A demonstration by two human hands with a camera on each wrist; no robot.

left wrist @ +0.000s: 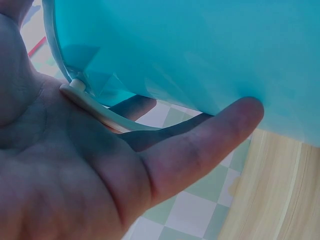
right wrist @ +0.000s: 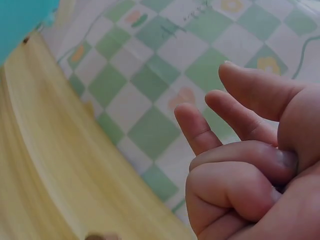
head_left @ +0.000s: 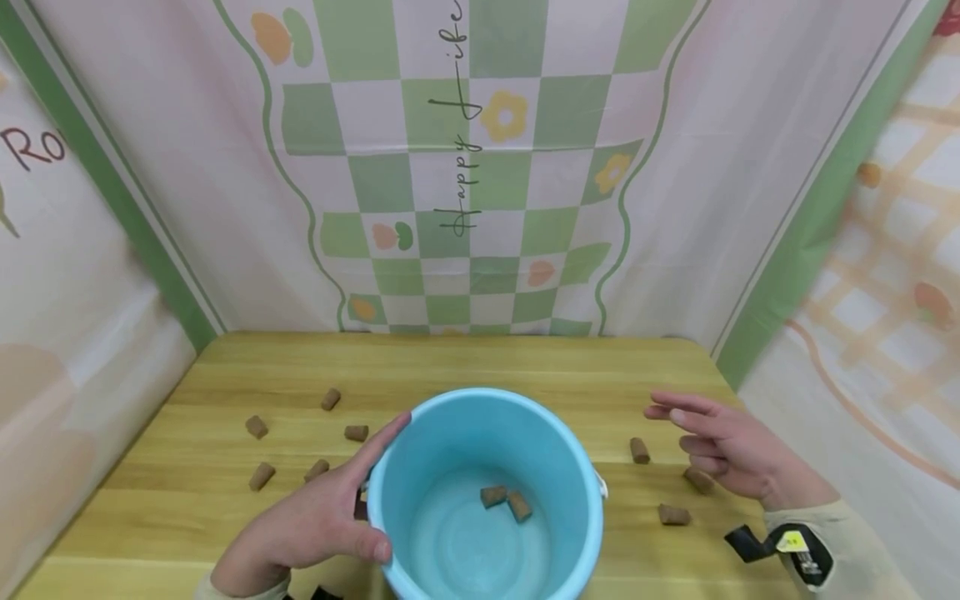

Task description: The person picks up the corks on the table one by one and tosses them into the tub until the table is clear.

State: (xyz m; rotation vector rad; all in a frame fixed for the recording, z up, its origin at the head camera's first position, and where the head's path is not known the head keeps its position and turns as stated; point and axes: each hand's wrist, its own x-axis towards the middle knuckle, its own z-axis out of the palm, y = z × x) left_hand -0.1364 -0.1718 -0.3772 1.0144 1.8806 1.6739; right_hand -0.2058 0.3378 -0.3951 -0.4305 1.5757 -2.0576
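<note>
In the head view a light blue bucket (head_left: 587,533) stands at the front middle of the table. Two small brown cork-like cylinders (head_left: 492,497) lie on its bottom. My left hand (head_left: 318,517) holds the bucket's left side, thumb at the rim and fingers spread along the outer wall. The left wrist view shows the bucket's pale handle (left wrist: 107,116) running past the palm. My right hand (head_left: 738,454) hovers right of the bucket, index and middle fingers extended, the other two folded, nothing visible in it. Beneath it, a brown cylinder (head_left: 698,480) is partly covered.
Two more brown cylinders, one (head_left: 639,451) beside the right fingertips and one (head_left: 674,515) nearer the front, lie on the wooden table (head_left: 525,358). Several others (head_left: 262,476) are scattered left of the bucket. Printed cloth walls (head_left: 495,183) enclose the back and sides.
</note>
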